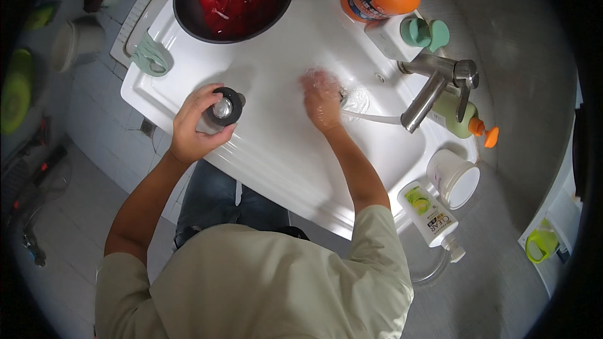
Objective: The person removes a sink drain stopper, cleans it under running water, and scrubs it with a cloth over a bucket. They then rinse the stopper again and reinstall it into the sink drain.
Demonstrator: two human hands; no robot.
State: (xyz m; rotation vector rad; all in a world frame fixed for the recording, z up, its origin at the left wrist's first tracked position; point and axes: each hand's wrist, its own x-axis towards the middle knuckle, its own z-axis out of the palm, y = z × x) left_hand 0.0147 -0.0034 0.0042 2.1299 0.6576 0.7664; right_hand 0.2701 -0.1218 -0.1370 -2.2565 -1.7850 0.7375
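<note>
We see the left hand (193, 129), left of the frame's centre, gripping a round black-rimmed object (224, 107) with a shiny middle; it sits at the hand's right edge, between the thumb below and the fingers above. Near the centre, splashing water (359, 98) and blur hide the right hand (321, 99), so we cannot tell whether it is open or closed. Farther out, we find a metal faucet (423, 102) at right, a pale green cloth (149, 58) at upper left and a dark pan (184, 14) at the top.
</note>
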